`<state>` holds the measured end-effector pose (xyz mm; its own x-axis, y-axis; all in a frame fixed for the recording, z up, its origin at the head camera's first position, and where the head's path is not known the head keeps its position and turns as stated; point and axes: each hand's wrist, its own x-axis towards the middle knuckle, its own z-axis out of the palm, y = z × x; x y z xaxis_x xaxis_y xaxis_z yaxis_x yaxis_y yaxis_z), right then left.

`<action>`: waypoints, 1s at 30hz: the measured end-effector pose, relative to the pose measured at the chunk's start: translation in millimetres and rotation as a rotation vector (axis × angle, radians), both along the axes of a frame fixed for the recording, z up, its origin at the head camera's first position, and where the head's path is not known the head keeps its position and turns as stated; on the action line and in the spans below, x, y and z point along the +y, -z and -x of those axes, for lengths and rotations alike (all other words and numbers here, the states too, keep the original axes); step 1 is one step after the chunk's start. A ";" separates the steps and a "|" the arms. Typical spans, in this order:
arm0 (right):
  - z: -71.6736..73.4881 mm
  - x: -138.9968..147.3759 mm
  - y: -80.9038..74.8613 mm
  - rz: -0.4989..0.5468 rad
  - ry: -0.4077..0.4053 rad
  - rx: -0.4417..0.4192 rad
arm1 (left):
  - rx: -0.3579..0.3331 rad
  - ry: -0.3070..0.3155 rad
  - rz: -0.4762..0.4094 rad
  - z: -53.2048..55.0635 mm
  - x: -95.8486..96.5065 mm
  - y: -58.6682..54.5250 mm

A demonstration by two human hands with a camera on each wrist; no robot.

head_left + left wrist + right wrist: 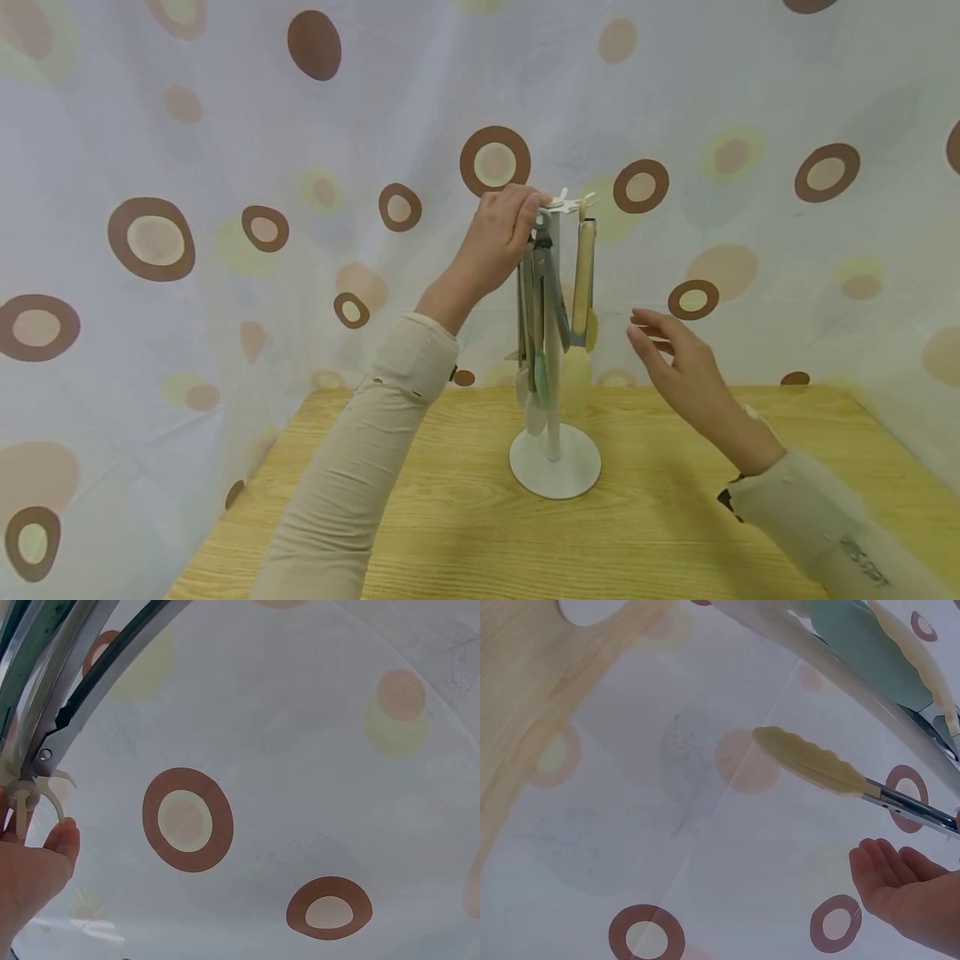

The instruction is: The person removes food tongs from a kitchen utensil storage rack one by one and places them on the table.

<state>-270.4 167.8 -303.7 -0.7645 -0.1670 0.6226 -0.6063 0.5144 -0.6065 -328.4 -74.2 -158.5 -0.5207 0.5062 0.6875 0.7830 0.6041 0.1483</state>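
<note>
A white utensil stand [555, 475] has a round base and a hooked top. My left hand [498, 225] grips that top from above, its thumb by a curved hook [54, 801] in the left wrist view. Below the hand hang metal tongs [553, 287] with dark-edged arms, among several other utensils. On the stand's right side hangs a pair of yellow tongs [583, 283]; their scalloped tip [810, 763] shows in the right wrist view. My right hand [686, 371] hovers to the right of these tongs, apart from them, fingers slightly bent and holding nothing.
The stand rests on a wood-grain table [465, 508]. A pale curtain [420, 92] patterned with brown rings and dots hangs behind the table and along its sides. Green-tipped utensils [870, 652] hang close to the stand's pole.
</note>
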 end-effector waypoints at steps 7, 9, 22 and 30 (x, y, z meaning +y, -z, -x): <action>7.4 -12.7 -10.2 0.065 -0.084 0.004 | -0.001 -0.003 0.003 -0.4 -0.2 -0.2; 10.0 -16.5 -12.9 0.089 -0.117 -0.005 | 0.000 -0.004 0.004 -0.1 -0.4 -0.1; 27.6 -35.4 -22.0 0.136 -0.190 -0.114 | -0.004 -0.005 0.001 -0.5 -0.7 1.5; 37.3 -36.5 -23.8 0.179 -0.238 -0.143 | 0.002 -0.009 -0.001 0.2 -0.1 1.2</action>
